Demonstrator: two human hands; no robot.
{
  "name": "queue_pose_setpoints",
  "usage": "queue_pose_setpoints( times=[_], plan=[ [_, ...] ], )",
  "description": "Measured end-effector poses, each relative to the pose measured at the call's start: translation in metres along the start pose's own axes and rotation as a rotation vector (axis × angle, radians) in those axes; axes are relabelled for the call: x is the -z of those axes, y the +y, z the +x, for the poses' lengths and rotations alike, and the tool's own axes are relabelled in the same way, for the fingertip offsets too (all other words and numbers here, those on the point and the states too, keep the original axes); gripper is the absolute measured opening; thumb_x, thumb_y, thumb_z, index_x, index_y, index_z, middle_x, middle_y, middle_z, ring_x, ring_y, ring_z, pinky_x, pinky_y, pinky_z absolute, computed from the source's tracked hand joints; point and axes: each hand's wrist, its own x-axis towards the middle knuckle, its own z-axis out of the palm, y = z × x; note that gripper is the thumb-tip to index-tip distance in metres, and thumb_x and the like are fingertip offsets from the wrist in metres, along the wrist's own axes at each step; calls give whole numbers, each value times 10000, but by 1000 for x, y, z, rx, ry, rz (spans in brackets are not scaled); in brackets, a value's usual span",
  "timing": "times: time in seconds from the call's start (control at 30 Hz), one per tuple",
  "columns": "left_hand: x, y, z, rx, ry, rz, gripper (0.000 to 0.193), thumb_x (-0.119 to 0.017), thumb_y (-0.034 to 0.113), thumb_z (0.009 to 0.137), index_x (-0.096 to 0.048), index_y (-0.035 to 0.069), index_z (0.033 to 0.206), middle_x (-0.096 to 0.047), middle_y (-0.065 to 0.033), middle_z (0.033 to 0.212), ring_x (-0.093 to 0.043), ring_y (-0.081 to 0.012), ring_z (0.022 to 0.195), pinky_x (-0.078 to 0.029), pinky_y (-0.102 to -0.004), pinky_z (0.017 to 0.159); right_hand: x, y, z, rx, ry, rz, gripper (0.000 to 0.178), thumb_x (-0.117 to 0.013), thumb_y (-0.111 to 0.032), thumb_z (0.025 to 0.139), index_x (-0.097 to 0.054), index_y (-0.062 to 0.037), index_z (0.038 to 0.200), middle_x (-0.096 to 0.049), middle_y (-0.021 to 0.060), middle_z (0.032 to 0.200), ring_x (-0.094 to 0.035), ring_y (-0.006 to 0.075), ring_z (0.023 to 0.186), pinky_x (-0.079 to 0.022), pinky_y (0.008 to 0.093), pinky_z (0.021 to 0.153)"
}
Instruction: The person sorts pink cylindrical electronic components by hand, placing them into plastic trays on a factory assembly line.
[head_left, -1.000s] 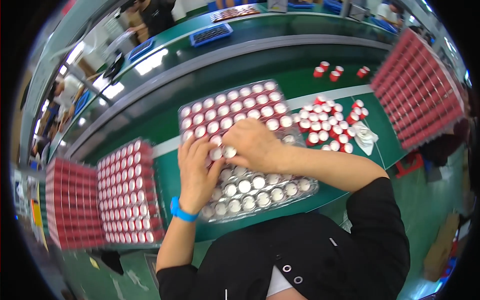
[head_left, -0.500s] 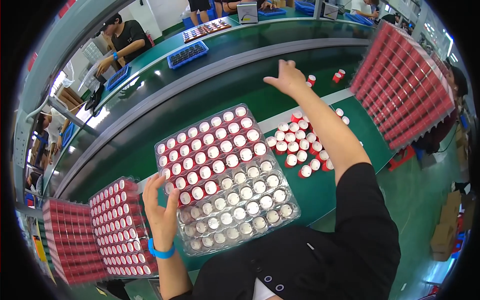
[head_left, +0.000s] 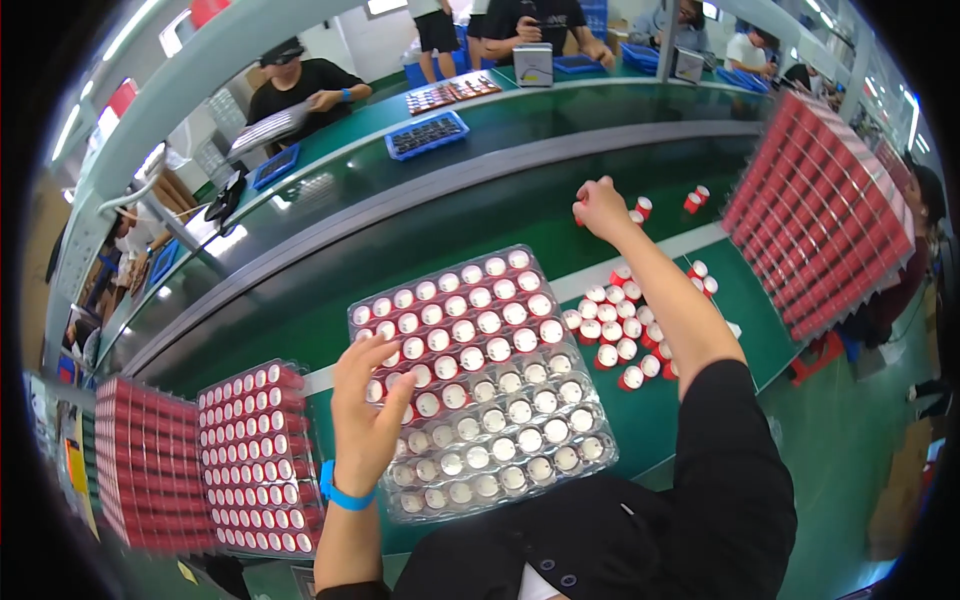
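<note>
In front of me lies a clear plastic tray with round pockets. Red cylinders with white tops fill its far rows; in the near rows pale discs show with no red around them. My left hand is at the tray's left side, thumb and fingers apart, over the pockets there. Farther off to the right, my right hand has its fingers curled, with a bit of a red cylinder showing under them. A loose group of red cylinders stands right of the tray.
Filled trays and a tall stack of trays stand on the left. Another tall stack rises at the right. A few cylinders stand beyond the pale strip. Across the bench, a person handles a pale panel near blue trays.
My right hand has gone from fingers spread to curled, with red now showing under them. My left hand stays at the tray's side. The view has shifted; the person opposite has lifted a panel.
</note>
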Motion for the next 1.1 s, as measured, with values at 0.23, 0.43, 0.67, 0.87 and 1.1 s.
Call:
queue_pose_setpoints(
  times=[0.23,0.43,0.67,0.87,1.1],
  plan=[
    [-18,42,46,141,-183,-897,545,-709,22,879,-473,38,1370,-562,-138,1265,-600,-206,1117,-514,-352,938,116,-172,-133,387,-560,1148,264,-670,-127,887,-646,18,1107,-545,75,1181,-611,90,872,-502,233,749],
    [-29,29,51,-155,-158,-964,411,-670,-66,877,-546,24,1259,-547,-98,1230,-616,-186,1074,-516,-325,926,114,-188,-170,606,-494,1322,339,-668,-55,850,-621,15,1178,-494,103,1262,-605,138,1000,-512,279,831],
    [-26,27,43,-141,-8,-864,439,-675,-69,870,-521,9,1273,-566,-112,1249,-608,-201,1128,-495,-344,996,98,-180,-170,504,-365,1549,322,-722,-90,846,-579,-37,1130,-589,110,1201,-615,133,975,-498,289,892],
    [-33,18,44,-130,-20,-868,448,-673,-80,864,-524,12,1277,-556,-111,1260,-606,-199,1131,-501,-342,994,84,-180,-166,316,-300,1504,134,-665,-122,928,-617,-39,1022,-646,89,1079,-622,134,975,-489,292,909],
    [-31,9,43,-202,-23,-733,444,-662,-99,865,-547,11,1279,-533,-110,1271,-613,-202,1118,-521,-336,962,88,-180,-163,411,-452,1481,299,-654,-81,908,-623,-6,1196,-638,102,1188,-617,148,1075,-489,303,953]
  ],
)
